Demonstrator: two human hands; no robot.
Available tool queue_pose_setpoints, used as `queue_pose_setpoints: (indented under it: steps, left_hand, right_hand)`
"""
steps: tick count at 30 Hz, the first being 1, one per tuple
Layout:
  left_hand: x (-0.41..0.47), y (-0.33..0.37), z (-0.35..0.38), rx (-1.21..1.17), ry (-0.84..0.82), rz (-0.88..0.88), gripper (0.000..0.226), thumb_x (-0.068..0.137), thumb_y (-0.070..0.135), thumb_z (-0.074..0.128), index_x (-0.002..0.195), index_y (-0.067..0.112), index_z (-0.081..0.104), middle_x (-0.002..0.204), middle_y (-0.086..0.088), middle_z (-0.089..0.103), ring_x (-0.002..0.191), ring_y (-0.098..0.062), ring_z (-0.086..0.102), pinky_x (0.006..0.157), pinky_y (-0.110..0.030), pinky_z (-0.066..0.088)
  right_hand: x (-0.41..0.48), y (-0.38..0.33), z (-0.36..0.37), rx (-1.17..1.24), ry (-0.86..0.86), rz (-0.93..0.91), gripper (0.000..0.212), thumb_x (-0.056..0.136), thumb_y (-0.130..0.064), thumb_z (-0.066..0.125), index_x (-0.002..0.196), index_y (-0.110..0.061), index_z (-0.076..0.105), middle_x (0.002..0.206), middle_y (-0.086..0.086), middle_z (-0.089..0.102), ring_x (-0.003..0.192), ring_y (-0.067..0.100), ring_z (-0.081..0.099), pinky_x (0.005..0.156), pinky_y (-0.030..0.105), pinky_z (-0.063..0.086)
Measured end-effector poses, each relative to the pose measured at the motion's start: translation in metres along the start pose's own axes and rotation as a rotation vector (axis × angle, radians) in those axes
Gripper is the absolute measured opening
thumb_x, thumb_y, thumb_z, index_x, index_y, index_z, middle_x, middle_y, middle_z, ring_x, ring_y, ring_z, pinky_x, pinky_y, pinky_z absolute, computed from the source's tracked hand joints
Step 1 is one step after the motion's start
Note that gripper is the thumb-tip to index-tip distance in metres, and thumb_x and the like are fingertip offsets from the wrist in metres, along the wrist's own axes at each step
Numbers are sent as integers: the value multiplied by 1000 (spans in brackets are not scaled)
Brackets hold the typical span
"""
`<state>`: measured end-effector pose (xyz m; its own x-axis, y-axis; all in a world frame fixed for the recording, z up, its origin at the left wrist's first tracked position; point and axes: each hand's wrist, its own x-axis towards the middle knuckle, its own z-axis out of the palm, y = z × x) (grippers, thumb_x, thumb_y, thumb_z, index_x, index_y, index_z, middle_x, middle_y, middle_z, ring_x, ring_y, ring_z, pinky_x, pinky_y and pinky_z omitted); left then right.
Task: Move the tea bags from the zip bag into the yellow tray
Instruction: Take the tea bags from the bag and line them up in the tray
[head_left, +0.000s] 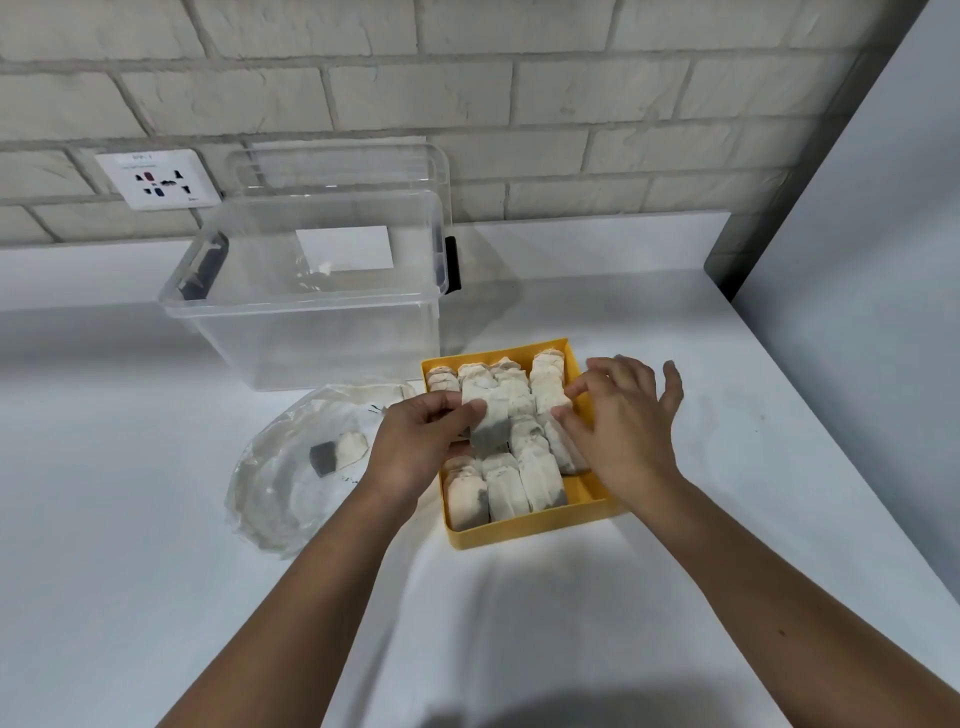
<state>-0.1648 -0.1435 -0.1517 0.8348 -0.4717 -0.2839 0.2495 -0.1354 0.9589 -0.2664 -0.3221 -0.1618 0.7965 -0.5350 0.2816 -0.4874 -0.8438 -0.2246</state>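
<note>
Left hand pinches 1 tea bag; right hand, fingers straight, touches rows in the crowded yellow tray; wedging may topple them

pale brick wall | white socket plate on wall | white countertop | grey panel at right

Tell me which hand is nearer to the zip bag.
Left. The left hand, pinching a tea bag, is at the left edge of the yellow tray, beside the zip bag; the right hand is over its right side.
</note>
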Motion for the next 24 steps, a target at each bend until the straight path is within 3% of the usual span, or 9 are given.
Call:
queue_pose_setpoints:
  steps: [2,5,9,14,17,24]
  left_hand:
    - [-1,4,2,-8,-24,-1,16,87,18,75,89,2,75,92,-21,73,82,-23,69,78,-32,62]
    - [-5,10,9,-52,-60,-13,9,86,15,76,82,8,73,78,-7,71,72,-14,68,64,-22,58]
    - [-9,14,15,-95,-108,1,11,84,14,77,85,6,70,79,-9,68,73,-17,68,64,-23,57]
    - [-9,18,16,-40,-123,24,13,82,16,79,77,12,68,72,-1,67,70,-11,66,68,-24,59]
    - [-8,18,15,-41,-87,29,14,84,17,77,78,11,66,71,2,66,68,-7,65,65,-22,58]
    - [-3,2,6,76,-10,33,15,85,23,77,77,12,71,73,0,69,74,-14,67,73,-28,59]
  right_hand:
    - [1,-7,-12,282,79,-40,16,86,-46,66,92,-31,66,104,-14,65,107,15,56,106,43,25]
    - [4,-16,-27,552,63,-174,13,83,-45,69,91,-35,68,85,-20,65,82,4,58,94,46,41]
    - [8,-21,-39,432,47,-331,21,81,-54,65,96,-40,69,89,-22,62,84,-4,52,100,36,27]
    - [10,-21,-48,422,-7,-303,11,81,-42,73,89,-36,70,71,-25,57,79,-1,56,92,34,28]
    - [12,-9,-57,336,-14,-264,5,83,-39,72,85,-37,68,72,-24,57,76,-3,52,89,34,26]
    - [-2,20,-52,137,-378,-154,7,84,-41,72,86,-35,69,79,-16,64,84,1,52,91,31,26]
